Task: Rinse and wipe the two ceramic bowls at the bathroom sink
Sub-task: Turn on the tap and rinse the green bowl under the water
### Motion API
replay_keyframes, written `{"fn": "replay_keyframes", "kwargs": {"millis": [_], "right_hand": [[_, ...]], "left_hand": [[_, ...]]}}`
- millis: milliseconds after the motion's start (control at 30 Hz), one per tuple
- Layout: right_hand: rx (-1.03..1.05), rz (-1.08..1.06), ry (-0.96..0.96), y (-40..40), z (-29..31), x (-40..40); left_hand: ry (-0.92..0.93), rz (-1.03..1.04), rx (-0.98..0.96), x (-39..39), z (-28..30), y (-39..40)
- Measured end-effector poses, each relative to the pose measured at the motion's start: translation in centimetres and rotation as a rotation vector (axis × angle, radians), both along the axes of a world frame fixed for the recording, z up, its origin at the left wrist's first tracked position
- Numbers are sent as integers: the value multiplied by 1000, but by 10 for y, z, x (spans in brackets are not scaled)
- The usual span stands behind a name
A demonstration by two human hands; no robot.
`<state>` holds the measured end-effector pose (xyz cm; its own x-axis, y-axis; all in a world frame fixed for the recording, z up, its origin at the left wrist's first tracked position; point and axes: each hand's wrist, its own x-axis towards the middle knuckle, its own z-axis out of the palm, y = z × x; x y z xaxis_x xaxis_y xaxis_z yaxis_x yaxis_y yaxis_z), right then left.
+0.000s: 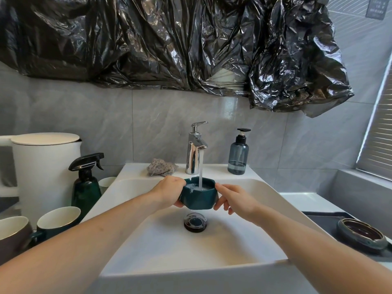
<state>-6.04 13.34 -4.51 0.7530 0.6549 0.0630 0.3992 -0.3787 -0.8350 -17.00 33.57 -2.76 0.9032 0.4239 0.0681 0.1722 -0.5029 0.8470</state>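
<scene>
A faceted dark green ceramic bowl (199,196) is held upright under the running stream from the chrome faucet (195,147), over the white sink (265,200) and above its dark drain stopper (195,224), presumably so that overflow falls into the basin. The bowl is gripped on its left side by the left hand (169,193), thumb on the rim and fingers curled beneath, and pinched at its right edge by the right hand (233,198), which appears to steady it against the water's push. Foamy water is seen gathering inside, so the rinse of this first bowl is judged to be under way. The second bowl (362,234), brown inside with a grey-green rim, is left on a dark tray (318,221) on the surface to the right, apparently awaiting its turn. A crumpled patterned cloth (162,167) lies on the sink ledge beside the faucet, within reach for wiping, with a soap dispenser (238,154) on the other side.
</scene>
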Motion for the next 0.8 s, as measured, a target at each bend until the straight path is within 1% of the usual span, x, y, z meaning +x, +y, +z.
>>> {"fn": "replay_keyframes", "kwargs": {"millis": [167,333,433,667,800], "right_hand": [[-9,15,8,0,2,-2],[-23,24,17,-1,3,-5],[-34,24,25,-1,3,-6],[-43,24,24,-1,1,-5],[-49,19,23,-1,1,-3]], "left_hand": [[3,31,10,-1,1,-1],[37,2,41,-2,0,0],[21,-3,42,-3,0,0],[32,-20,-18,0,-3,3],[29,-28,-86,3,-5,3]]}}
